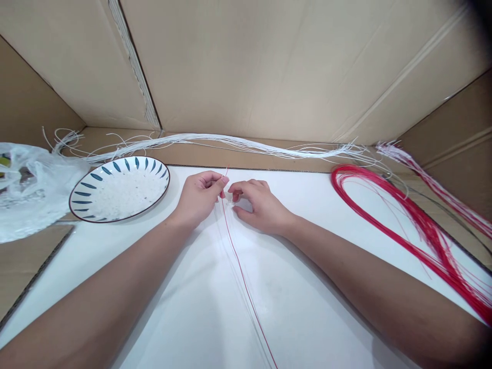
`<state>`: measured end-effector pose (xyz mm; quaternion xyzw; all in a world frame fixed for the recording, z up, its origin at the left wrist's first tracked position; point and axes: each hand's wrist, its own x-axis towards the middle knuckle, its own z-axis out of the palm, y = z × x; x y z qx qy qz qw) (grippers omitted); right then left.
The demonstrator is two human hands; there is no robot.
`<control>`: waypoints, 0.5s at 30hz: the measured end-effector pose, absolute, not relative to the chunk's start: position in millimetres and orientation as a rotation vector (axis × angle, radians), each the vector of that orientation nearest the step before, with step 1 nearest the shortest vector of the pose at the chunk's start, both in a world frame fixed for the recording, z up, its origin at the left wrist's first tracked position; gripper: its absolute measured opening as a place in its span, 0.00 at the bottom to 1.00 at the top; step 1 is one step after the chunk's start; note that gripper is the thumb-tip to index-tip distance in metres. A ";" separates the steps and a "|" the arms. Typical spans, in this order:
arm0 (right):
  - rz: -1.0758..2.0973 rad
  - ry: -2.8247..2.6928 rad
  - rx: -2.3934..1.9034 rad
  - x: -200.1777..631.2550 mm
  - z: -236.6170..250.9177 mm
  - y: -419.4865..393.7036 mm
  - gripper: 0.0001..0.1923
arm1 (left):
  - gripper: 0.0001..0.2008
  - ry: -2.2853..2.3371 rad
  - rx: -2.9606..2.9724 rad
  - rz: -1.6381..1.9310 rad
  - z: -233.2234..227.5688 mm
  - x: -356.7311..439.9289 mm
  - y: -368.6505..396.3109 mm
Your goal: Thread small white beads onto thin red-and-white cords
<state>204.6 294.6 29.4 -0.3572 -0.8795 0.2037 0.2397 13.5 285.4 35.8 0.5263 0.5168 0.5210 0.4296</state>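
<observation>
A thin red cord (239, 266) runs from the front edge of the white tabletop (192, 318) up to my left hand (200, 197). My left thumb and forefinger are pinched on the cord near its far end, and a short tip sticks out beyond them. Just to the right, my right hand (261, 205) has its fingers curled and its thumb apart from them. Near those fingertips is a small whitish, see-through bit (230, 202), too small to make out. Whether the right fingertips touch it, I cannot tell.
Left of my hands stands an oval plate (119, 189) holding small whitish pieces, beside a white plastic bag (34, 189). White cords (230, 142) lie along the back. A looped bundle of red cords (361, 210) is at right, near red-and-white cords (434, 177). Cardboard walls (269, 66) surround the tabletop.
</observation>
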 end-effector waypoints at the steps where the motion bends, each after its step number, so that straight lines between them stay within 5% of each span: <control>1: 0.561 -2.406 -0.978 204.6 29.2 294.7 0.15 | 0.11 1.288 1.314 1.300 35.8 13.6 285.3; 15: 0.554 -2.416 -0.973 201.2 27.4 294.8 0.14 | 0.11 1.287 1.326 1.296 36.9 16.2 284.5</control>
